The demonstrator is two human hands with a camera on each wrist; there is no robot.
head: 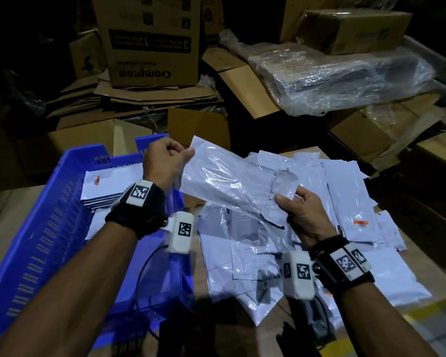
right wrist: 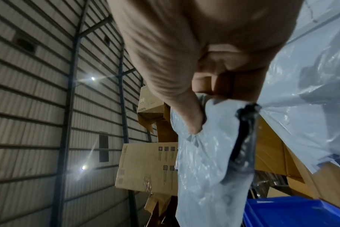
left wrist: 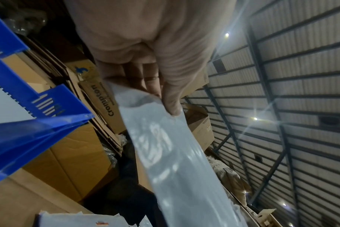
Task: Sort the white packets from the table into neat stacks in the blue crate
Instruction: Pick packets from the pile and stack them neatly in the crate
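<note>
A glossy white packet [head: 224, 181] hangs in the air between both hands, above the gap between crate and pile. My left hand [head: 177, 157] pinches its far left corner; the left wrist view shows the thumb pressed on the packet [left wrist: 161, 145]. My right hand [head: 292, 202] grips its near right end, where the plastic [right wrist: 210, 153] crumples under the thumb. The blue crate [head: 44, 228] stands at the left and holds a stack of white packets [head: 108, 184]. Loose white packets [head: 345, 202] lie piled on the table at the right.
Cardboard boxes [head: 152, 39] and flattened cartons rise behind the crate. A bundle wrapped in clear film [head: 340, 73] lies at the back right. The brown table [head: 8, 210] shows left of the crate. More boxes [head: 428, 191] flank the pile's right side.
</note>
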